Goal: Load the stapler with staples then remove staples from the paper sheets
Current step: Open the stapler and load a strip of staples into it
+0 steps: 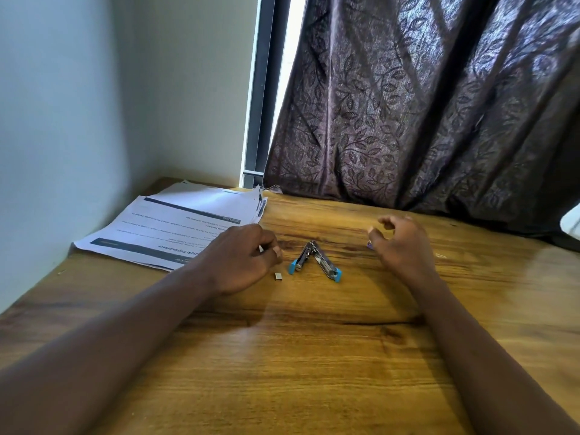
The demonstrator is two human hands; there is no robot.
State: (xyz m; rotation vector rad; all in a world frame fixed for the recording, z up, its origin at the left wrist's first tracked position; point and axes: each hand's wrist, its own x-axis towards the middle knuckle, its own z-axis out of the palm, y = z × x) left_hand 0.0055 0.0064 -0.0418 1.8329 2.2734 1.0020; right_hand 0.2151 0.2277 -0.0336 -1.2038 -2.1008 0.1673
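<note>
The stapler (pixel 315 260) lay open on the worktop (pixel 314 356).
At its nine o'clock sat the left hand (pixel 241 259), at three the right hand (pixel 401 246); both curled, grips unclear.

A home room: wooden desk (pixel 314 356) beside a curtained window (pixel 439 105).

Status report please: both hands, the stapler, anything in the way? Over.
Left hand curled beside stapler, grip unclear; right hand loose, looks empty. Stapler lies open on table, staple strip beside it. Nothing blocks it.
</note>
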